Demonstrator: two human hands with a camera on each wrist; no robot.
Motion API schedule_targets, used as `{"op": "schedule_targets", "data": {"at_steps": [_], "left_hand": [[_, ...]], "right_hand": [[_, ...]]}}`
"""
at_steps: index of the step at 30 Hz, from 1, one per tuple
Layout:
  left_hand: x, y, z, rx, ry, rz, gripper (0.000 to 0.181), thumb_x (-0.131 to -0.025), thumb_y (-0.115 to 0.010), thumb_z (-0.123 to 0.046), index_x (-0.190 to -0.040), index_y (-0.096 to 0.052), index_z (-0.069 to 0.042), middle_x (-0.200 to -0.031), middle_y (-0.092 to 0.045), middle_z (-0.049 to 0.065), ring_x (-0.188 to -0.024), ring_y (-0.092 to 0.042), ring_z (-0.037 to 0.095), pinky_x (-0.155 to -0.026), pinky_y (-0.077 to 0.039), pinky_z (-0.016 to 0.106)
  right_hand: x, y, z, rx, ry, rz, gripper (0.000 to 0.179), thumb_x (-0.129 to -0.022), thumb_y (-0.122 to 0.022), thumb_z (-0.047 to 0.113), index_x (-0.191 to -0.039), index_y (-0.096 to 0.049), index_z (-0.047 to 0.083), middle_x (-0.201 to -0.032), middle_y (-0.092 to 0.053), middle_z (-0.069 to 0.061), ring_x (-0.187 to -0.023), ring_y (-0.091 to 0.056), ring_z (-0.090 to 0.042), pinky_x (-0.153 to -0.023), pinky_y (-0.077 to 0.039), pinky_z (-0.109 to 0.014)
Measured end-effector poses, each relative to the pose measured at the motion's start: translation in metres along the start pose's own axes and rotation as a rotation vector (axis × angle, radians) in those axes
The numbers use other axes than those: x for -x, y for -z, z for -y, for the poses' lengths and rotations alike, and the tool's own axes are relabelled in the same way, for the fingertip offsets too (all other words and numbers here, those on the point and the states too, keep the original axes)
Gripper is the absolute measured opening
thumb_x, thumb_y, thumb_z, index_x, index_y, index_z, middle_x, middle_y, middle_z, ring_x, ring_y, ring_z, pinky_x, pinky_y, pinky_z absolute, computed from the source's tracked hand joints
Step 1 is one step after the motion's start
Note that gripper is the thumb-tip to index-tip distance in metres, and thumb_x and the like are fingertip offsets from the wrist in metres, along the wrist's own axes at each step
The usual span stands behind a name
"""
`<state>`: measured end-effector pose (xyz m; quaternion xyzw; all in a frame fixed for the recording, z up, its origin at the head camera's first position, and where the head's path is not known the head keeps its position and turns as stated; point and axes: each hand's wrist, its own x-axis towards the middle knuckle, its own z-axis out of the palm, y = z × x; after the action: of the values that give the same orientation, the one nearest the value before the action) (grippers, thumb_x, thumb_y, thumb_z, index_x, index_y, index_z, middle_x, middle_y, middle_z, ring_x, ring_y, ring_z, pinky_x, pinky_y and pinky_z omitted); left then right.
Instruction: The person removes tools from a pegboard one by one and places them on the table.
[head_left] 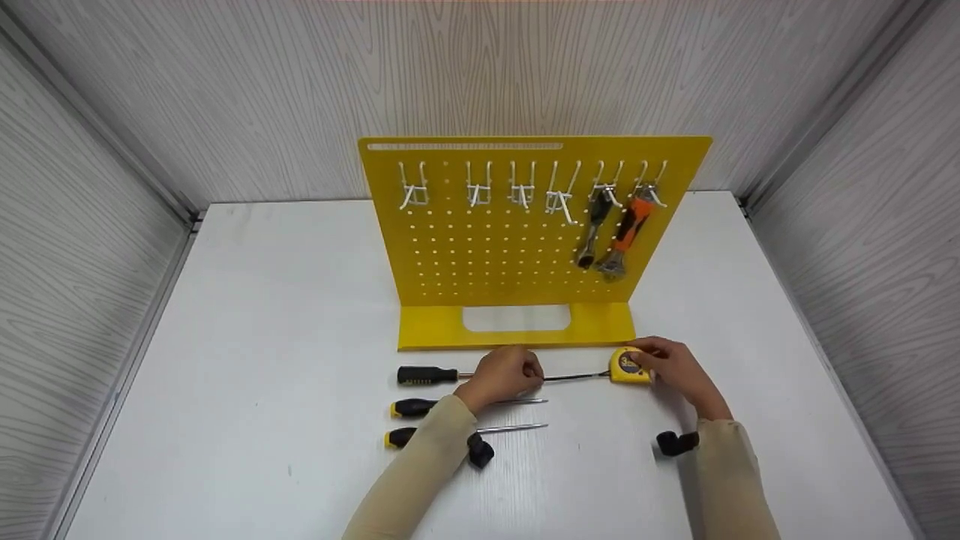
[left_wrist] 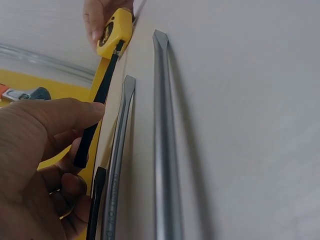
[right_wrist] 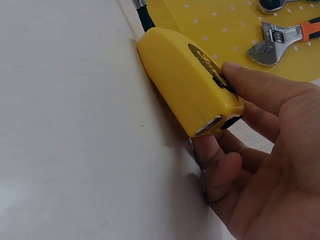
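My right hand [head_left: 679, 371] grips a yellow tape measure [head_left: 627, 365] just in front of the pegboard base. In the right wrist view the thumb lies on the label side of its case [right_wrist: 185, 80]. A black strap [left_wrist: 100, 100] runs from the tape measure toward my left hand [head_left: 506, 375], which pinches it near its free end between thumb and fingers. Under the left hand and forearm lie three screwdrivers: one with a black handle [head_left: 426, 375] at the back, then two with black-and-yellow handles. Their shafts point right, and the forearm partly hides them.
A yellow pegboard [head_left: 510, 255] stands behind the hands. White hooks [head_left: 478, 186] line its top. At its right hang a dark-handled wrench [head_left: 595, 229] and an orange-and-black adjustable wrench [head_left: 628, 234]. White table surface [head_left: 285, 360] extends around, with grey wood-patterned walls at the sides and back.
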<state>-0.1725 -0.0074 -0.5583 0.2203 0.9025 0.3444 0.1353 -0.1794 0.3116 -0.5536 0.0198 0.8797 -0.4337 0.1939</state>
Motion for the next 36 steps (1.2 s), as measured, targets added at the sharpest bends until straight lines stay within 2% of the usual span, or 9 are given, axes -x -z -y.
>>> {"op": "schedule_targets", "data": {"at_steps": [4,11,18,25,36], "left_hand": [[0.001,0.001,0.000,-0.001,-0.001,-0.010,0.012,-0.081,-0.066,-0.013,-0.085,-0.076,-0.017,-0.080,-0.071,-0.006,-0.070,-0.052,0.003,-0.066,-0.043,0.021],[0.003,0.003,0.000,-0.038,-0.039,-0.037,0.016,-0.080,-0.063,-0.009,-0.086,-0.076,-0.017,-0.084,-0.070,-0.004,-0.071,-0.051,0.004,-0.064,-0.042,0.021],[0.003,0.004,0.000,-0.052,-0.035,-0.030,0.013,-0.079,-0.065,-0.011,-0.086,-0.075,-0.016,-0.081,-0.070,-0.004,-0.071,-0.052,0.005,-0.064,-0.041,0.021],[0.004,0.003,0.001,-0.085,-0.007,-0.006,0.010,-0.079,-0.070,-0.015,-0.087,-0.075,-0.018,-0.081,-0.070,-0.005,-0.074,-0.057,0.007,-0.066,-0.044,0.023],[0.005,0.003,0.002,-0.110,0.006,-0.016,0.011,-0.080,-0.068,-0.016,-0.088,-0.075,-0.020,-0.085,-0.071,-0.006,-0.079,-0.061,0.009,-0.068,-0.046,0.025]], "right_hand": [[0.002,0.001,-0.001,0.022,-0.022,0.018,0.051,-0.093,-0.060,0.044,-0.132,-0.056,0.011,-0.125,-0.061,-0.012,-0.099,-0.054,-0.021,-0.079,-0.045,-0.028],[0.004,0.004,-0.001,0.019,-0.067,0.051,0.051,-0.092,-0.063,0.033,-0.136,-0.051,0.012,-0.133,-0.055,-0.015,-0.109,-0.053,-0.026,-0.083,-0.046,-0.029],[0.007,0.003,0.000,0.032,-0.048,0.075,0.055,-0.090,-0.066,0.032,-0.139,-0.048,0.015,-0.135,-0.051,-0.014,-0.114,-0.049,-0.028,-0.093,-0.045,-0.036],[0.008,0.002,-0.001,0.006,-0.026,0.080,0.054,-0.091,-0.066,0.030,-0.140,-0.048,0.013,-0.140,-0.049,-0.015,-0.122,-0.047,-0.031,-0.106,-0.039,-0.050],[0.012,0.001,-0.002,0.003,0.006,0.070,0.056,-0.089,-0.067,0.031,-0.139,-0.049,0.013,-0.139,-0.051,-0.014,-0.124,-0.047,-0.032,-0.107,-0.037,-0.050]]}}
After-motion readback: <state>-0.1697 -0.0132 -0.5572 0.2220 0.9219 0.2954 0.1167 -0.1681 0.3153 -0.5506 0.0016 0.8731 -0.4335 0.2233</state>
